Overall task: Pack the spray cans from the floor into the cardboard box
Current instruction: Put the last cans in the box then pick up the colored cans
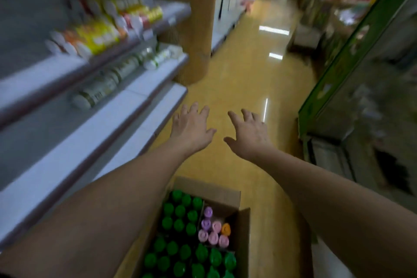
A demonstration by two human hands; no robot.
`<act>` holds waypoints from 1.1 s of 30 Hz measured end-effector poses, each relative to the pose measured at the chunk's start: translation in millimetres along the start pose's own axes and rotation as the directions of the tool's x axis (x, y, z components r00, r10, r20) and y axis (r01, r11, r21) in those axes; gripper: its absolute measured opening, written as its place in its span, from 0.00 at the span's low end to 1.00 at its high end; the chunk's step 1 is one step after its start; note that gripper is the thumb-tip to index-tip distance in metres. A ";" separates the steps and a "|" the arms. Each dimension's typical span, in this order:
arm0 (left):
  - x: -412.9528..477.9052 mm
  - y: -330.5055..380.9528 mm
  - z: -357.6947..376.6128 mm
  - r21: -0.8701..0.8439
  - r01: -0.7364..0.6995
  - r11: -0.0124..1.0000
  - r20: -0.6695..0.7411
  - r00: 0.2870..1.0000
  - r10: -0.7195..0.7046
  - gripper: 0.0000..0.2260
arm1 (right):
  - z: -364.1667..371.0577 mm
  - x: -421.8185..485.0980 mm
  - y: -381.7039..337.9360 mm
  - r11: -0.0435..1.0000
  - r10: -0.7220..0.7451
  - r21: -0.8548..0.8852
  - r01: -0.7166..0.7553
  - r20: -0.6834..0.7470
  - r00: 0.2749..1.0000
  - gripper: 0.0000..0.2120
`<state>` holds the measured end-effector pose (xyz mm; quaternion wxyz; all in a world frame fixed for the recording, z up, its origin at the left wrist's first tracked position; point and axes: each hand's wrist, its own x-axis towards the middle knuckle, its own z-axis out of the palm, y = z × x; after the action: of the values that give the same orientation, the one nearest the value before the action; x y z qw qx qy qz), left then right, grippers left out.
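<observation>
View: head, the only 1.
Left hand: fingers were spread and empty, reaching out over the floor.
Right hand: just beside it, fingers splayed, holding nothing.
Cardboard box: well behind the fingertips, under both forearms.
Spray cans: stood upright inside, probably to pack tightly.
Hidden: no loose cans showed beyond the fingers; the box's near end was cut off; the shelves were blurred.

I see the cardboard box open-topped below me, green-capped spray cans upright in tight rows inside, purple, pink and orange-capped cans clustered toward its right
</observation>
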<state>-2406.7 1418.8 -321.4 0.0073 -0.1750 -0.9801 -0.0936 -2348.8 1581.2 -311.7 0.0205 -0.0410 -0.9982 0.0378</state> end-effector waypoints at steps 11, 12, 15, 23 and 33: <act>-176.3 15.4 -231.4 0.088 0.193 0.977 -0.371 0.917 -0.148 0.35 | -228.3 -90.7 -80.6 0.947 -0.319 -0.063 0.315 -0.300 0.899 0.37; -198.8 14.5 -240.0 0.086 0.226 0.970 -0.371 0.911 -0.180 0.35 | -233.5 -101.6 -90.7 0.932 -0.359 -0.058 0.359 -0.304 0.883 0.37; -265.0 6.4 -255.3 0.112 0.330 0.937 -0.350 0.896 -0.273 0.36 | -241.6 -133.0 -128.8 0.873 -0.471 -0.023 0.487 -0.301 0.829 0.37; -453.6 -46.9 -307.0 0.139 0.691 0.710 -0.407 0.693 -0.595 0.36 | -257.1 -244.8 -275.5 0.626 -0.726 0.061 0.777 -0.317 0.610 0.40; -717.6 -73.6 -362.1 0.141 0.934 0.327 -0.481 0.354 -0.802 0.38 | -271.8 -434.1 -432.6 0.250 -0.904 0.134 0.959 -0.323 0.281 0.40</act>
<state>-1765.1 1038.4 -12.8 0.1511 0.4107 -0.8947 0.0893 -1939.3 1135.1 -24.0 0.1348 0.5595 -0.8007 0.1667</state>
